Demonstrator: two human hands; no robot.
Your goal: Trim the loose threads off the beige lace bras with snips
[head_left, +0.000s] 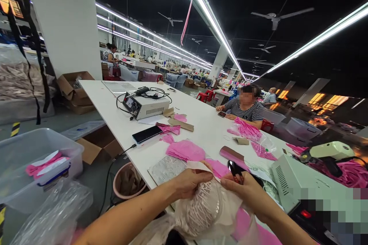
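Observation:
A beige lace piece, rounded like a bra cup, is held up just over the table's near edge. My left hand is closed, pinching its upper edge between thumb and fingers. Close beside it, my right hand is closed around small dark scissors, whose blades I cannot make out. Its thumb and fingertips also touch the beige edge. Beyond my hands lie pink fabric pieces and a grey patterned plate.
A white table carries a phone, a control box and a pale machine. A person in a striped top sits across. Left are a clear bin and a pink bucket.

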